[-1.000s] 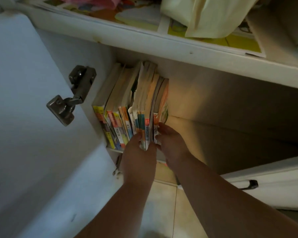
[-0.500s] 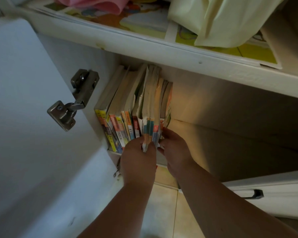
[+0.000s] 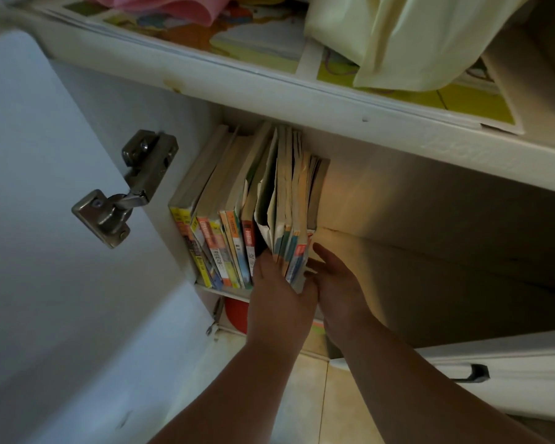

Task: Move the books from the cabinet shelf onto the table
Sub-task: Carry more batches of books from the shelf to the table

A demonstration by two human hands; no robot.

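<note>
A row of upright books (image 3: 225, 225) stands at the left end of the cabinet shelf (image 3: 398, 257). The right-hand bundle of thin, worn books (image 3: 290, 219) leans out from the rest, with a gap between it and the red-spined book to its left. My left hand (image 3: 279, 293) clasps that bundle's spines from the left and below, fingers in the gap. My right hand (image 3: 334, 283) presses on the bundle's right side, thumb at the lower spines. No table is in view.
The open white cabinet door (image 3: 45, 219) with a metal hinge (image 3: 125, 187) stands at the left. Above is a white shelf edge (image 3: 302, 100) bearing colourful sheets, pink cloth and cream fabric (image 3: 414, 36). A red object (image 3: 236, 315) sits below the shelf; a second door with a handle (image 3: 474, 373) is at lower right.
The right-hand bundle has been drawn forward and parted from the other books, leaving a gap. My left fingers have slid into that gap. The view has shifted slightly.
</note>
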